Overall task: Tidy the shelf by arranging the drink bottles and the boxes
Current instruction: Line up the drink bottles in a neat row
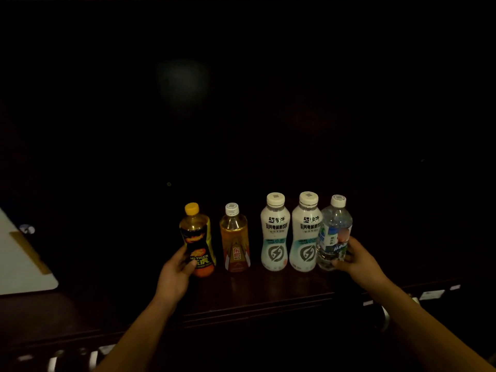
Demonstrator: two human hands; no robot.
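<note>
Drink bottles stand in a row on the dark shelf (257,296), all upright. At 9 o'clock, the left hand (175,275) is wrapped around the yellow-capped Hi-Tiger bottle (197,238). At 3 o'clock, the right hand (359,260) is clamped on the clear water bottle (334,232), which touches its neighbour. Between stand an amber bottle (234,237) and two white bottles (275,232) with Chinese writing and a lightning emblem. A white box (18,264) lies far left.

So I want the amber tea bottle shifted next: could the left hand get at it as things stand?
Probably yes, once freed. The left hand grips the yellow-capped bottle; the amber tea bottle stands just beside it, a clear gap between them and nothing in front.
</note>
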